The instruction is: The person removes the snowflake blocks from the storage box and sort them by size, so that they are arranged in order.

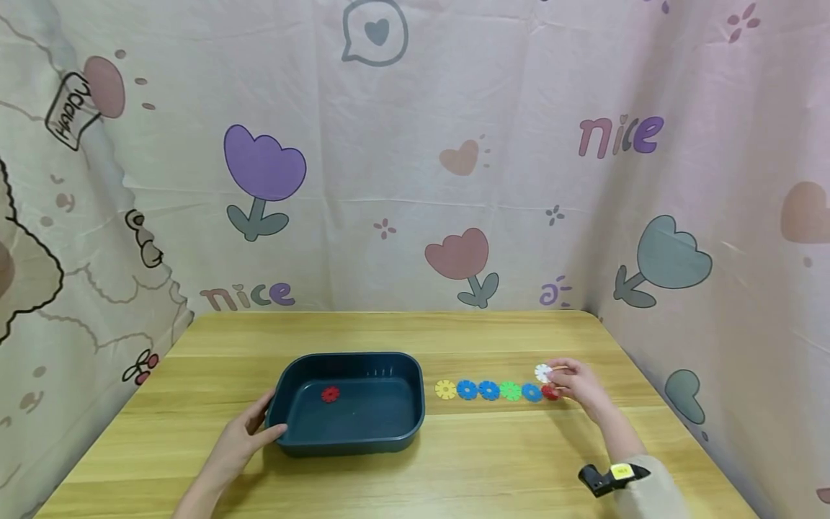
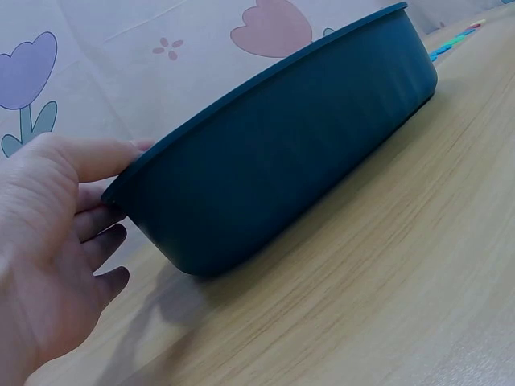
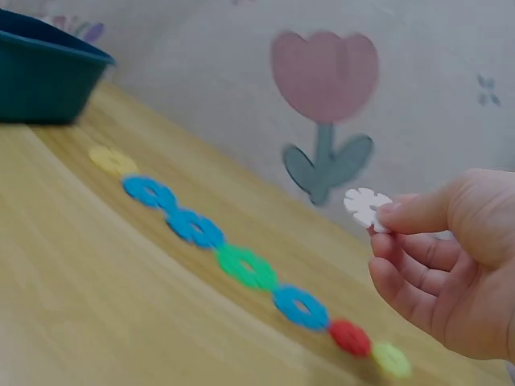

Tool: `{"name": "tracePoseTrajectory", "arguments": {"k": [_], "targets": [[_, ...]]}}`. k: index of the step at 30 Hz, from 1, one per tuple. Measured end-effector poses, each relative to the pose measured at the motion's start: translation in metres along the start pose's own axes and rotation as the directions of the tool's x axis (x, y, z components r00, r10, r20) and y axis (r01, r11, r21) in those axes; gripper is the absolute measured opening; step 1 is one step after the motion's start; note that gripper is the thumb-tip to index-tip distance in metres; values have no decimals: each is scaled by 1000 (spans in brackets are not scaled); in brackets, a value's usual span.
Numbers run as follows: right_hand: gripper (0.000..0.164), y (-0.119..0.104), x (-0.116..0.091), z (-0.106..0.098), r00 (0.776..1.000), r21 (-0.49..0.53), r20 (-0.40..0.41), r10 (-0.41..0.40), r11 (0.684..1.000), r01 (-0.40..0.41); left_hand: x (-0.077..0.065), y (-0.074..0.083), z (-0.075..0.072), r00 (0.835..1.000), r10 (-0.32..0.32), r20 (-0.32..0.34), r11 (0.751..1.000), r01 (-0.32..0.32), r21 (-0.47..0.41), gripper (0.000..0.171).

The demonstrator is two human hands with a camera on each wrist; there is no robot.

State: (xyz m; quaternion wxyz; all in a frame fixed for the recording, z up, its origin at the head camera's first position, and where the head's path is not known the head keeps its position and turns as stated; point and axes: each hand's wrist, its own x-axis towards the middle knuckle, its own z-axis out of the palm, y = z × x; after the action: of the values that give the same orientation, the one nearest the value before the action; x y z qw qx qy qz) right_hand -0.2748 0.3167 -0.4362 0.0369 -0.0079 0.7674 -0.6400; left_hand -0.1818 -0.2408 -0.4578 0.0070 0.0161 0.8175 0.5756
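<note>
Between thumb and fingertips, my right hand point(image 1: 581, 387) pinches a white notched plastic disc point(image 3: 364, 206), held up above a row of similar discs. In the right wrist view the row runs from a yellow disc point(image 3: 113, 160) through blue and green ones to a red disc point(image 3: 350, 338) and a yellow-green disc point(image 3: 392, 359) at its end. My left hand point(image 1: 235, 441) grips the left end of a dark teal basin point(image 1: 350, 445), thumb over the rim and fingers along the outer wall. A single red disc point(image 1: 330, 394) lies inside the basin.
The basin and the row stand on a light wooden table point(image 1: 363, 490), the row starting just right of the basin. A printed curtain point(image 1: 389, 144) hangs behind the table and along both sides. A black strap point(image 1: 612, 478) sits on my right wrist.
</note>
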Motion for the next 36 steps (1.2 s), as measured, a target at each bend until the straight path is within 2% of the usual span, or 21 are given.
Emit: {"name": "tracePoseTrajectory", "arguments": {"k": [8, 14, 18, 22, 26, 29, 33, 36], "targets": [[16, 18, -11, -37, 987, 25, -155, 47, 999, -44, -1, 0, -2, 1000, 3, -15, 1000, -3, 4, 71], [28, 33, -10, -54, 952, 21, -279, 126, 992, -126, -1, 1, -2, 1000, 2, -11, 1000, -2, -2, 73], [25, 43, -8, -60, 946, -3, -310, 97, 995, -103, -1, 1, -2, 1000, -1, -3, 1000, 1, -1, 73], [23, 50, -3, -61, 940, -105, -337, 51, 990, -91, -2, 0, -2, 1000, -7, 1, 1000, 7, 9, 73], [26, 51, -1, -59, 929, -243, -368, 47, 959, -145, -2, 0, -1, 1000, -10, 3, 1000, 10, 13, 73], [25, 51, 0, -56, 920, -353, -391, 30, 918, -180, -2, 1, 0, 1000, -8, 2, 1000, 8, 13, 72], [23, 51, 1, -54, 914, -476, -405, -25, 859, -188, -1, 1, 0, 1000, -11, 7, 1000, 11, 10, 73], [23, 52, 1, -53, 910, -513, -411, -53, 839, -183, 0, 1, 0, 1000, -20, 13, 1000, 20, 10, 74]]}}
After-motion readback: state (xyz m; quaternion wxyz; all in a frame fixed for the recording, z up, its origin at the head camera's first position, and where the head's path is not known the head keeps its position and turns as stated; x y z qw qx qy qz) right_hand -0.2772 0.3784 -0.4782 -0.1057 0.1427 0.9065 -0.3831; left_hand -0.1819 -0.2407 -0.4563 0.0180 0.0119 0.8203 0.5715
